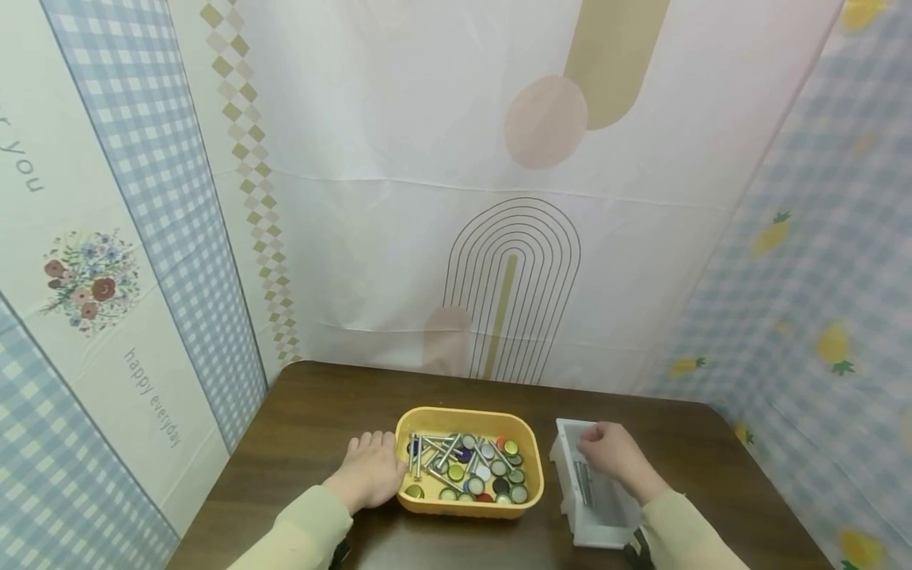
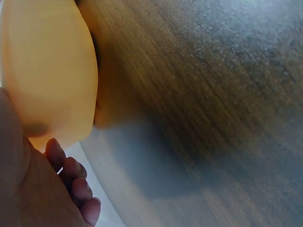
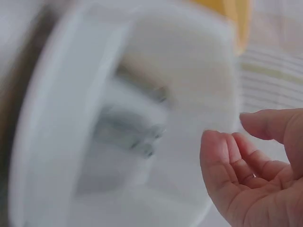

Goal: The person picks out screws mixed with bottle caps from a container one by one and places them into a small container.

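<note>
A yellow bin holds a mix of silvery bolts and bottle caps in several colours. My left hand rests against the bin's left side, fingers pointing away from me; in the left wrist view its loosely bent fingertips lie beside the bin's wall. To the right stands a white tray with several bolts lying in it. Over the tray's far part is my right hand. Its thumb and bent fingers stand apart in the right wrist view, with nothing between them.
Both containers stand on a dark brown wooden table. A patterned cloth hangs behind the table's far edge, and checked cloths hang at the left and right sides.
</note>
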The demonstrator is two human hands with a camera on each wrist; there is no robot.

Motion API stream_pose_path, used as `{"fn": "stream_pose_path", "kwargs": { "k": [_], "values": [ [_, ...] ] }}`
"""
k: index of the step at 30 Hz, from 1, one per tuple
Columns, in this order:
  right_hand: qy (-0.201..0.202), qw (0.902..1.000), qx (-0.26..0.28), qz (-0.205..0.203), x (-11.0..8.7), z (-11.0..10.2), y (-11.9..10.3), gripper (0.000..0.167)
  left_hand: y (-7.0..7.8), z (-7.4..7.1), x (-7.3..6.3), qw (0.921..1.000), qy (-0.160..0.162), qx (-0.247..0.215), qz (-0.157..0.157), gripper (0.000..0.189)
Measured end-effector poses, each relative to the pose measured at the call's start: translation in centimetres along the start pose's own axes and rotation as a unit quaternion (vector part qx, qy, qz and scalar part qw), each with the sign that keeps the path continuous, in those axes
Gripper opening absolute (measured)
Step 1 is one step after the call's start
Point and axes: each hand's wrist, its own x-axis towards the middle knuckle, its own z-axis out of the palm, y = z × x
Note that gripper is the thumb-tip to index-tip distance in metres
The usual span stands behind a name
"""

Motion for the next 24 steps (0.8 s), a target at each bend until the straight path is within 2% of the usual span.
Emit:
{"fn": "stream_pose_path", "kwargs": {
  "k": [4, 7, 12, 16, 24],
  "values": [
    [0.001, 0.9983, 0.058, -0.009, -0.4, 0.6, -2.5, 0.021, 0.1, 0.1, -0.1, 0.9999, 0.01, -0.003, 0.002, 0.025],
    [-0.003, 0.9971, 0.073, -0.019, -0.7, 1.9, -4.2, 0.019, 0.1, 0.1, -0.2, 0.9998, 0.017, -0.003, 0.004, 0.024],
    [-0.018, 0.9969, 0.071, -0.03, -0.7, 4.6, -6.1, 0.017, 0.0, 0.1, -0.3, 0.9999, 0.011, -0.006, 0.003, 0.027],
    [-0.047, 0.9955, 0.065, -0.05, -0.3, 6.7, -7.2, 0.022, 0.0, 0.1, -0.4, 1.0, 0.003, -0.008, -0.003, 0.029],
    [-0.104, 0.9911, 0.047, -0.069, 0.7, 9.3, -8.6, 0.017, 0.3, -0.5, -0.5, 0.9999, -0.005, -0.015, -0.003, 0.032]
  ]
}}
